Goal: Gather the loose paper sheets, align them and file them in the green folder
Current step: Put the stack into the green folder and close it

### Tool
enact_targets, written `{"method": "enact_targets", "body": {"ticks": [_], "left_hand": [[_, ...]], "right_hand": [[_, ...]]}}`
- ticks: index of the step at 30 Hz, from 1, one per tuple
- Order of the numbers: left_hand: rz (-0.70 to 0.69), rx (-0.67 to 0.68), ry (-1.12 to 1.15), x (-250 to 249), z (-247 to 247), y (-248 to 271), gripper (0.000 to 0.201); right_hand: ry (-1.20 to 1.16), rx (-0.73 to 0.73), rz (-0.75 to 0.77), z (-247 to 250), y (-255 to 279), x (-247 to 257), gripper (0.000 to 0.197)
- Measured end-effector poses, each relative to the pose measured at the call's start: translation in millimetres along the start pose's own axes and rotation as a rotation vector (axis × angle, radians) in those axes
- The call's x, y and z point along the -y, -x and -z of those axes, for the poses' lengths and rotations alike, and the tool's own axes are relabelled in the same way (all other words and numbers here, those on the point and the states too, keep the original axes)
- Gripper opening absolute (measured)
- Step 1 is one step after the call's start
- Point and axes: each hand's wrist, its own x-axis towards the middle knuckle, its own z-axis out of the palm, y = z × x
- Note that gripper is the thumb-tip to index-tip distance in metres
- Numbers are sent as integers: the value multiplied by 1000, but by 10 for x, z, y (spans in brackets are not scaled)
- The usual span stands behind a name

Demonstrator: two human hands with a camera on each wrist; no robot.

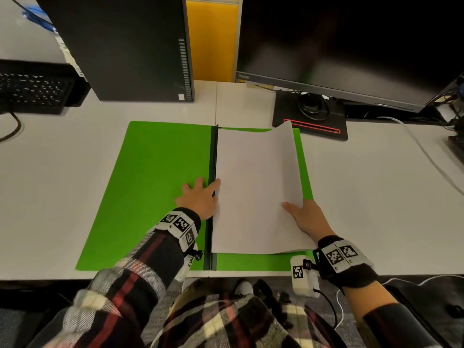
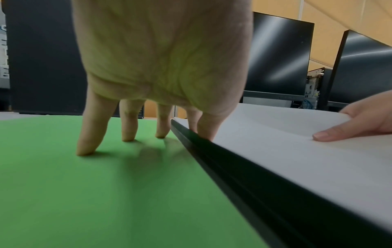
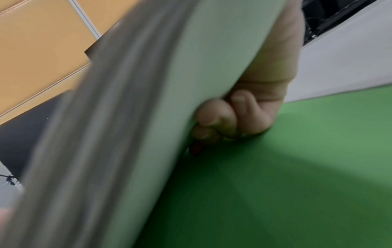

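Far left on the white surface (image 1: 376,197) sits 1 black keyboard (image 1: 32,89), then 1 black PC tower (image 1: 125,46) behind. The green folder (image 1: 150,184) lies open flat at centre, 2 halves w/ a black spine (image 1: 213,172) between. L half holds no paper; only the left hand (image 1: 198,200) is on it, fingers (image 2: 87,134) straight and spread, tips pressing the green cover, the innermost ones touching the spine and the stack's edge. R half holds the paper sheets (image 1: 253,184): 1 white stack, inner edge against the spine, outer edge lifted and curved off the green. Exact sheet count can't be told; the right wrist view shows several blurred layers. The right hand (image 1: 307,218) grips that outer edge near the front corner, thumb on top, fingers (image 3: 214,117) curled underneath. Behind on the right stands 1 black monitor (image 1: 351,46) on its stand (image 1: 311,116), cables trailing at far R.
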Motion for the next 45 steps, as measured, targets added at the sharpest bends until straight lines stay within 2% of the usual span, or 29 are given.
{"method": "enact_targets", "body": {"ticks": [12, 17, 21, 23, 27, 28, 32, 35, 38, 40, 41, 42, 45], "left_hand": [[4, 30, -14, -26, 15, -25, 51], [-1, 26, -32, -10, 20, -44, 52], [-2, 30, -40, -11, 25, -38, 52], [-3, 35, -38, -11, 23, -45, 52], [-11, 56, -30, -15, 78, -59, 50], [-17, 60, -30, -22, 98, -65, 50], [-22, 65, -28, -65, 187, -101, 49], [-27, 105, -41, -87, 271, -150, 56], [-43, 116, -64, -95, 298, -178, 60], [-44, 97, -75, -87, 284, -181, 60], [-44, 90, -78, -81, 277, -182, 60], [-44, 83, -81, -77, 273, -186, 60], [-51, 73, -88, -74, 269, -205, 60]], "right_hand": [[84, 35, 14, 11, 60, -1, 43], [122, 35, -44, -16, 71, 17, 52], [150, 56, -43, 0, 85, 52, 46], [221, 63, -52, 13, 85, 69, 51], [423, 45, -134, 108, 71, 120, 79], [432, 26, -126, 134, 49, 130, 77], [466, -8, -13, 180, -14, 276, 47], [539, 73, -8, 196, -39, 313, 42], [517, 179, 2, 304, -64, 221, 36], [454, 200, -2, 379, -52, 174, 10], [428, 201, -1, 405, -24, 179, 9], [411, 194, 4, 421, -6, 179, 21], [425, 114, 29, 396, 33, 214, 36]]}}
